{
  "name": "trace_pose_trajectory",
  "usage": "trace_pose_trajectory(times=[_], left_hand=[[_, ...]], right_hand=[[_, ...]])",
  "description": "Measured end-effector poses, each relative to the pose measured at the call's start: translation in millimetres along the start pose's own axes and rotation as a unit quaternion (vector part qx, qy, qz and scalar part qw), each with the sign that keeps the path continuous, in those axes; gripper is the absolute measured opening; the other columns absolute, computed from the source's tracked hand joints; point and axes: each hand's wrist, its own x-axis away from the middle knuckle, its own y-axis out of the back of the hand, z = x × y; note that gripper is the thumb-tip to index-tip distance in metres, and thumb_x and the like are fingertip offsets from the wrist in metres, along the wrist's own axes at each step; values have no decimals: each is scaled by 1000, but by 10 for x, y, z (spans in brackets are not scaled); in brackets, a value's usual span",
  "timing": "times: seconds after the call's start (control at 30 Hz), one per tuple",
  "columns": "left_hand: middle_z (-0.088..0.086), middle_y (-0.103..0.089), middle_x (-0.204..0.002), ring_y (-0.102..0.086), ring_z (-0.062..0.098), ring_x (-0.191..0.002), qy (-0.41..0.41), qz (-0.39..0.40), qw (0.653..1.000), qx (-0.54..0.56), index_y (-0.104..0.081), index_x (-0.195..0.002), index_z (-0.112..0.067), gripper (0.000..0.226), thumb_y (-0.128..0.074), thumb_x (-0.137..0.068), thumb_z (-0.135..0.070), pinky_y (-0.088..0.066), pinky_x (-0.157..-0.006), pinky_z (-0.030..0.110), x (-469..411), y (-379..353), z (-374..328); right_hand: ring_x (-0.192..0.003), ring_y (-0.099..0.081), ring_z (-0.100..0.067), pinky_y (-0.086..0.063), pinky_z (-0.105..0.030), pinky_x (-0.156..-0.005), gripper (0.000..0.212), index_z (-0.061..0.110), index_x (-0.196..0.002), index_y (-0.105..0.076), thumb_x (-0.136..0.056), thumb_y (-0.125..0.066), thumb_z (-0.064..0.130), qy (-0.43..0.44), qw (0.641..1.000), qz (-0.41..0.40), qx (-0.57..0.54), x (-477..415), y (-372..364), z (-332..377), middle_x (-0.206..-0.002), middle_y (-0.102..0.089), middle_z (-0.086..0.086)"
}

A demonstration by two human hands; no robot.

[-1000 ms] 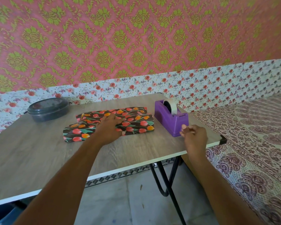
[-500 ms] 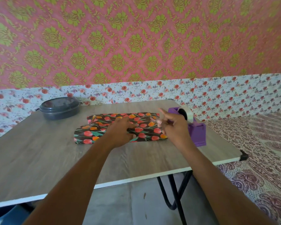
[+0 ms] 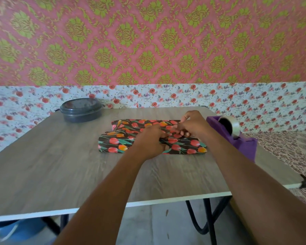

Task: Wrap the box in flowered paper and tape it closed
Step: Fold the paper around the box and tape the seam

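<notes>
Wrapped box [image 3: 113,141] lies flat on the table [image 3: 60,165], just left of the purple tape dispenser [image 3: 244,145], close to it but apparently not touching. Flowered paper [image 3: 193,147] covers all of the box in view. The overlap seam runs along the top, under both hands.

Left hand [image 3: 148,144], on the side away from the dispenser: palm down, fingers laid out flat, pressing the overlap.
Right hand [image 3: 193,125], on the dispenser side: fingers bunched together and curled down onto the seam. Can't tell if they pinch a strip, since clear tape wouldn't show here.

Tape roll [image 3: 234,125] is seated in the dispenser. Black lidded container [image 3: 81,110] sits far left of the dispenser, out of play.

My read: long seam is being taped, ends not closed. Paper at the end farthest from the dispenser looks loose.

Risks:
- Left hand lifts before the tape bonds: overlap springs open, wrap goes slack.
- Strip lands skewed or folds onto itself: weak hold, and peeling it tears the print.
- Too much downward push: box slides toward the dispenser and the seam shifts.
- Slack locked in now: messy end folds.
</notes>
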Motion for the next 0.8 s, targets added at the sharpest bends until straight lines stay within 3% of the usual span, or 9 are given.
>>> trace_pose_trajectory(times=[0.17,0.33,0.43,0.7,0.8], left_hand=[[0,-49,-112,-48,22,-108,-15,6,1000,-23,-67,-128,-17,50,-75,-85,-41,-51,-93,44,2,-9,8],[2,-48,-118,-46,24,-114,-18,9,999,-37,-65,-131,-19,48,-72,-88,-41,-50,-95,45,34,14,4],[3,-48,-121,-45,26,-117,-23,13,999,-44,-64,-133,-21,49,-71,-89,-42,-49,-97,47,43,34,-11],[9,-52,-129,-46,29,-123,-15,2,1000,-15,-61,-129,-10,48,-75,-88,-31,-48,-100,49,107,78,-60],[7,-51,-131,-44,29,-126,-17,2,999,-29,-61,-133,-13,50,-75,-89,-32,-47,-102,49,112,76,-60]], right_hand=[[-48,-61,-19,-43,-26,-44,25,4,-84,-61,-78,-86,5,-21,999,0,43,-25,-30,40,-66,-73,-18],[-40,-53,-16,-40,-22,-40,28,-12,-94,-68,-80,-86,5,-75,993,53,76,-108,-35,193,-59,-68,-18],[-44,-55,-18,-42,-24,-42,29,-15,-97,-68,-79,-85,2,-103,987,76,97,-175,-33,240,-59,-68,-17],[-30,-36,-10,-29,-15,-40,25,7,-76,-60,-84,-80,19,-143,948,119,259,-208,-1,488,-43,-54,0],[-31,-38,-10,-32,-17,-41,26,6,-70,-60,-84,-79,16,-137,943,122,279,-220,-11,548,-50,-60,0]])
